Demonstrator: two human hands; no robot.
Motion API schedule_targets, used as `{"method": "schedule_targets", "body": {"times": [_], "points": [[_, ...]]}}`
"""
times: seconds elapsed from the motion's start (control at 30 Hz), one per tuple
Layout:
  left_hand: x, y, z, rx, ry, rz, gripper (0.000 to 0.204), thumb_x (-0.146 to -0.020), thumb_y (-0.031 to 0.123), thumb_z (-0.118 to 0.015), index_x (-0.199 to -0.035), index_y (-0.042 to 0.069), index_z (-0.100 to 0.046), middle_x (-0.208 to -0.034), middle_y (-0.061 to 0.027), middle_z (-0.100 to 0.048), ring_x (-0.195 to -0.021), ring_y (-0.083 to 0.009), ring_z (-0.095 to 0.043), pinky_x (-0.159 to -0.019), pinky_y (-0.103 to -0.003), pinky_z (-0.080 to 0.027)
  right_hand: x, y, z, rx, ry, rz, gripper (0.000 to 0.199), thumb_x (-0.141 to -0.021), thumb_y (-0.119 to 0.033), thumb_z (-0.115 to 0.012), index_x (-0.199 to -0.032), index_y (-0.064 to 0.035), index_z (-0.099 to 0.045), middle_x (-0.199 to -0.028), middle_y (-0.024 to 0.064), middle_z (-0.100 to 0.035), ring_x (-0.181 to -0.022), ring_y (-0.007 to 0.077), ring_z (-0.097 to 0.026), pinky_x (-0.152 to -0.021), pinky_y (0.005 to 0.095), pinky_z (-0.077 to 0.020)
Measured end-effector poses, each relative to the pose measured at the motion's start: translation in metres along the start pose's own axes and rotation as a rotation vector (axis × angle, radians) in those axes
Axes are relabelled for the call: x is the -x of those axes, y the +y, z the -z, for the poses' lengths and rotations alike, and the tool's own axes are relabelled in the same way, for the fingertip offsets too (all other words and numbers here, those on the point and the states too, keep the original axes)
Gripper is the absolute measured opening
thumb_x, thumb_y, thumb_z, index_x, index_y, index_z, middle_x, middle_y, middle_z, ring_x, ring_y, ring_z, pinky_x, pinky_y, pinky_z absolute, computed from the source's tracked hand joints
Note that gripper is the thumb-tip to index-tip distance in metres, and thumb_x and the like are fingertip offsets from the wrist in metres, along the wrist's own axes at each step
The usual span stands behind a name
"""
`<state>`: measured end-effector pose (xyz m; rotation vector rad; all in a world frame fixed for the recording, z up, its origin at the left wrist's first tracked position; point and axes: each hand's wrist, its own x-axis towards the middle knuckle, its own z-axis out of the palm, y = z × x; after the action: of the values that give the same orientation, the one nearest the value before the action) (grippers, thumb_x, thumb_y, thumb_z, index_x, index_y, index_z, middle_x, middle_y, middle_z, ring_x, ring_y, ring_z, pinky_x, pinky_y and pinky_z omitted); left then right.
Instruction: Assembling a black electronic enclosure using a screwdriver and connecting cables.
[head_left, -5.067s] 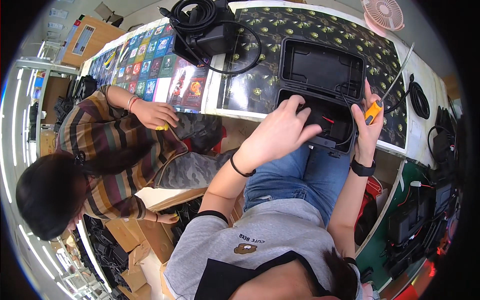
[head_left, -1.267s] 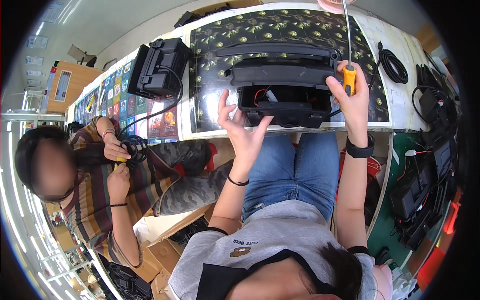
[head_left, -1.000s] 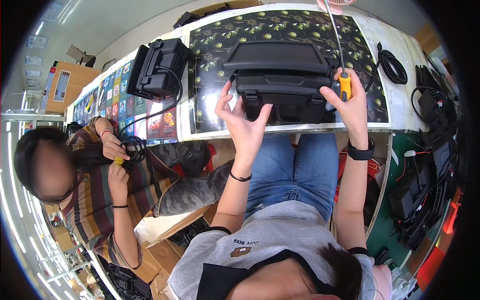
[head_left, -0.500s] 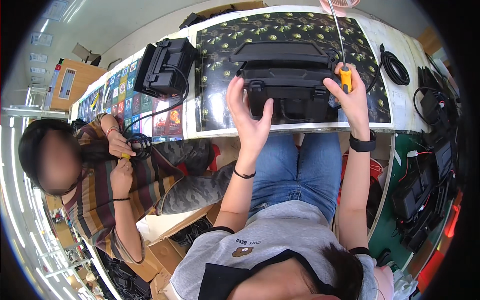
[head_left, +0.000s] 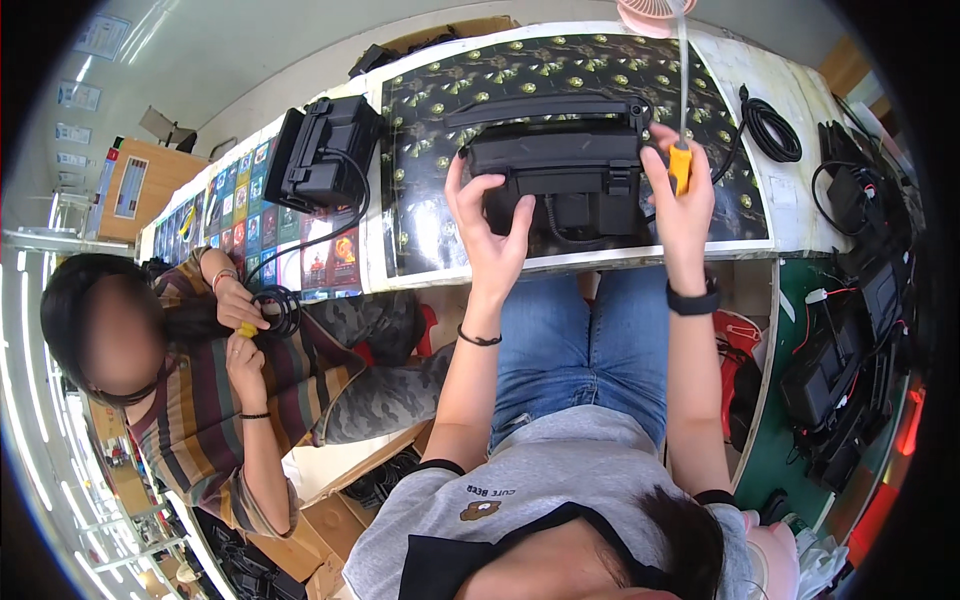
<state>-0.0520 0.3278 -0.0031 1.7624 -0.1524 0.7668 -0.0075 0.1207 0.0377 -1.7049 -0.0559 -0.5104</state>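
A black plastic case (head_left: 550, 150) with a top handle and front latches sits on the table right in front of me. My left hand (head_left: 490, 235) is at its left front corner, fingers bent against the lid and side, thumb on the front. That hand covers the left latch. My right hand (head_left: 683, 195) holds a screwdriver (head_left: 681, 165) with a yellow handle, its long shaft pointing away from me. The right thumb and fingers are beside the case's right end, near the right latch (head_left: 620, 178). A cable hangs at the case's front.
Another black case (head_left: 328, 150) with a cable stands to the left. A coiled black cable (head_left: 770, 130) lies at the right, and a pink fan (head_left: 650, 12) is at the far edge. Black parts (head_left: 840, 370) fill a green surface on the right. A co-worker (head_left: 220, 380) handles a coiled cable.
The case has tipped so its lid now sits lower over the front. My left fingers have bent onto the left latch area. The screwdriver stays in my right hand.
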Motion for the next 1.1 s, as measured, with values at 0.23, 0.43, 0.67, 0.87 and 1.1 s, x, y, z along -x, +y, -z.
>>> {"method": "schedule_targets", "body": {"times": [0.23, 0.43, 0.67, 0.87, 1.1], "points": [[0.028, 0.031, -0.002, -0.090, 0.092, 0.073, 0.047, -0.081, -0.005, -0.071, -0.120, 0.008, -0.048, -0.146, -0.0181, -0.027, -0.135, -0.0282, -0.037, -0.112, -0.039, -0.032, 0.048, -0.021, 0.016, 0.130, -0.128, 0.065, 0.015, -0.097, -0.010, -0.060, -0.110, -0.0067, -0.054, -0.106, 0.0057, -0.068, -0.088, 0.0065, -0.063, -0.057, 0.0183, -0.0457], [0.026, 0.025, -0.002, 0.005, 0.123, 0.108, 0.045, -0.080, -0.003, -0.073, -0.117, 0.011, -0.053, -0.146, -0.0220, -0.026, -0.131, -0.0313, -0.041, -0.099, -0.035, -0.042, 0.040, -0.042, 0.019, -0.429, -0.262, -0.210, 0.019, -0.095, -0.002, -0.058, -0.113, -0.0042, -0.052, -0.117, 0.0093, -0.066, -0.091, 0.0062, -0.061, -0.067, 0.0202, -0.0471], [0.025, 0.025, 0.000, -0.073, 0.107, 0.101, 0.044, -0.080, 0.000, -0.072, -0.118, 0.011, -0.052, -0.143, -0.0232, -0.028, -0.137, -0.0349, -0.033, -0.105, -0.039, -0.036, 0.028, -0.047, 0.018, -0.218, -0.241, -0.142, 0.015, -0.097, -0.006, -0.058, -0.112, -0.0043, -0.054, -0.102, 0.0089, -0.072, -0.084, 0.0091, -0.063, -0.074, 0.0228, -0.0510], [0.015, 0.025, 0.002, -0.126, 0.051, 0.130, 0.047, -0.083, 0.000, -0.071, -0.123, 0.009, -0.048, -0.145, -0.0204, -0.028, -0.138, -0.0336, -0.032, -0.111, -0.042, -0.029, -0.027, -0.059, -0.030, 0.224, 0.051, 0.374, 0.026, -0.095, -0.021, -0.065, -0.117, -0.0099, -0.056, -0.093, 0.0092, -0.072, -0.081, 0.0277, -0.072, -0.069, 0.0347, -0.0553], [-0.021, 0.036, 0.028, -0.450, -0.119, 0.031, 0.035, -0.092, 0.021, -0.064, -0.125, 0.012, -0.059, -0.150, -0.0219, -0.029, -0.144, -0.0449, -0.019, -0.116, -0.050, -0.020, -0.051, -0.026, -0.063, 0.631, -0.061, 0.511, 0.028, -0.093, -0.018, -0.062, -0.120, -0.0200, -0.052, -0.092, 0.0092, -0.069, -0.080, 0.0352, -0.068, -0.063, 0.0452, -0.0532]]}}
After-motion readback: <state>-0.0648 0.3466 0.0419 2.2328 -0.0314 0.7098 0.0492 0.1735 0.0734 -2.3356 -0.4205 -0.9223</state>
